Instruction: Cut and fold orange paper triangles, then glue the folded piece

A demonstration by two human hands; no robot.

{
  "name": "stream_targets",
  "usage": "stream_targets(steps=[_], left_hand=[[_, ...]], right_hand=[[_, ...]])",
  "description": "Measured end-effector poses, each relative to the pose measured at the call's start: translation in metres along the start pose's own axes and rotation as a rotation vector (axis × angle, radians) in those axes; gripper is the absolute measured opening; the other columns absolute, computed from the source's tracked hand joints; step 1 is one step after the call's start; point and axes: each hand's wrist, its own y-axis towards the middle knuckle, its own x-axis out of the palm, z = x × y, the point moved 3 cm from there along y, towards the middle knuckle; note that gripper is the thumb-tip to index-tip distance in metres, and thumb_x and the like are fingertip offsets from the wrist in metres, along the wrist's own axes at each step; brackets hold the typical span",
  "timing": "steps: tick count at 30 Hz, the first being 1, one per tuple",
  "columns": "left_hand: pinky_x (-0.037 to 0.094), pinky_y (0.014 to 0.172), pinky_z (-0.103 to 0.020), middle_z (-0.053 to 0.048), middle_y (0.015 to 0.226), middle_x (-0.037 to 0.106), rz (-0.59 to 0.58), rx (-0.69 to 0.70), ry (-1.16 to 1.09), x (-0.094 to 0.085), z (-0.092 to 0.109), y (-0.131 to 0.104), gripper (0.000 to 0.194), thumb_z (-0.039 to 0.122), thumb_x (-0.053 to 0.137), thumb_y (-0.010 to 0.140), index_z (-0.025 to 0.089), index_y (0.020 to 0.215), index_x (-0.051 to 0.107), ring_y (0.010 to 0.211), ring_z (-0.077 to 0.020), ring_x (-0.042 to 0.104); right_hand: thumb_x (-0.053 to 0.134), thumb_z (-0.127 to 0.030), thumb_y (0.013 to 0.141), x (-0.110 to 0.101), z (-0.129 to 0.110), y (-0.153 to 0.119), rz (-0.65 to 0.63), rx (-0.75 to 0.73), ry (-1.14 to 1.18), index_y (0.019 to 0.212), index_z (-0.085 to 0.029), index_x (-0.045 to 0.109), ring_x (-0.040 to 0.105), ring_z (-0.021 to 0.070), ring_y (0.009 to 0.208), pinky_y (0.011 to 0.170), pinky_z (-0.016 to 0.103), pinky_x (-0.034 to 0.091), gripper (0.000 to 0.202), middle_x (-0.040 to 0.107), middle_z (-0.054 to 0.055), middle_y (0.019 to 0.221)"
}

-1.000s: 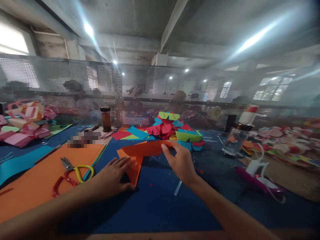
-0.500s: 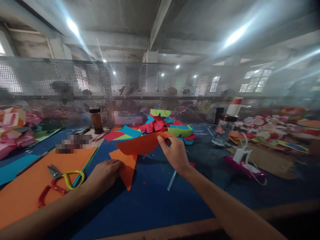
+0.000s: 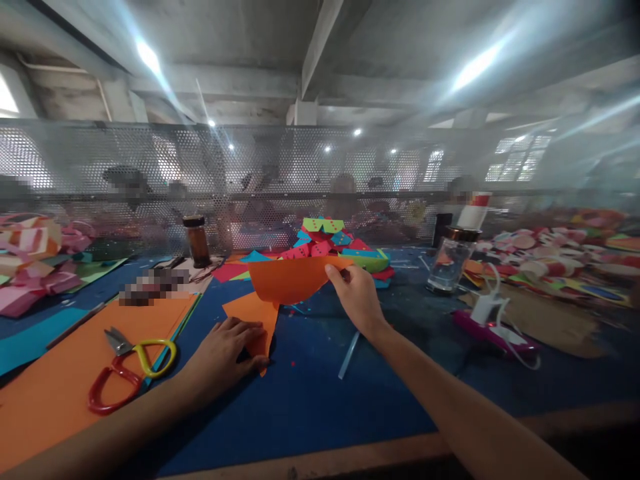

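Pinching the right end of a curved orange piece (image 3: pixel 285 280), the right hand (image 3: pixel 360 297) is clamping it between thumb and fingers and holding it up over the blue desk (image 3: pixel 320 420). Below and left of that piece, the left hand (image 3: pixel 227 350) is resting on an angular orange offcut (image 3: pixel 263 317), its fingers lying across the paper and its thumb sitting apart from them near the lower corner. The curved piece is overlapping the offcut's top edge from here; I cannot tell whether the two are touching. It is also blocking part of the bright heap of folded paper shapes (image 3: pixel 323 233) behind it. To its left, red-and-yellow-handled scissors (image 3: pixel 133 367) are lying on orange sheets (image 3: pixel 55 393), and an amber bottle (image 3: pixel 197 247) is standing farther back. To its right, a glass jar (image 3: pixel 447 267) is standing and a magenta tool (image 3: pixel 493 333) is lying. A clear strip (image 3: pixel 349 357) is lying in front and rightward, while a perforated screen (image 3: pixel 270 167) is rising behind everything.
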Motion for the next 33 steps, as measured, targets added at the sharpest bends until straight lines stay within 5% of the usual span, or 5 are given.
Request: stream_targets(steps=[11,15,19,26,33], left_hand=[[0.045,0.092,-0.042,-0.002,0.126,0.067,0.048,0.041,-0.058,-0.003,-0.004,0.006,0.029,0.038,0.048,0.097,0.027,0.117,0.066,0.107,-0.0247,0.059],[0.042,0.095,-0.045,-0.002,0.129,0.066,0.042,0.048,-0.062,-0.004,-0.001,0.002,0.030,0.041,0.047,0.097,0.028,0.118,0.065,0.112,-0.0266,0.057],[0.040,0.099,-0.047,-0.004,0.133,0.063,0.009,0.043,-0.058,-0.008,0.004,-0.002,0.035,0.045,0.052,0.094,0.026,0.122,0.062,0.118,-0.0282,0.055],[0.039,0.102,-0.048,-0.008,0.135,0.061,-0.010,0.092,-0.049,-0.014,0.011,-0.009,0.049,0.056,0.055,0.089,0.023,0.125,0.060,0.119,-0.0299,0.055],[0.036,0.106,-0.050,-0.008,0.135,0.061,0.000,0.097,-0.062,-0.013,0.011,-0.010,0.051,0.057,0.056,0.088,0.023,0.125,0.061,0.122,-0.0310,0.054]], right_hand=[[0.060,-0.045,0.079,-0.003,0.012,0.021,0.044,0.089,0.145,0.062,-0.017,0.062,0.057,0.0161,0.053,0.047,0.025,0.042,0.032,0.061,0.001,0.056],[0.062,-0.043,0.079,-0.010,0.000,0.045,0.039,0.089,0.206,0.055,-0.019,0.053,0.050,0.0120,0.038,0.038,0.023,0.038,0.035,0.052,-0.002,0.043],[0.059,-0.037,0.084,-0.002,-0.024,0.080,0.026,0.037,0.254,0.066,-0.019,0.052,0.061,0.0152,0.044,0.044,0.025,0.049,0.026,0.062,0.001,0.052],[0.048,-0.029,0.093,0.065,-0.065,0.122,-0.020,-0.173,0.144,0.088,-0.013,0.062,0.072,0.0174,0.076,0.068,0.028,0.056,0.023,0.072,0.011,0.081],[0.050,-0.028,0.097,0.158,-0.070,0.090,-0.283,-0.356,-0.203,0.109,-0.018,0.065,0.065,0.0213,0.097,0.089,0.037,0.050,0.022,0.069,0.008,0.103]])
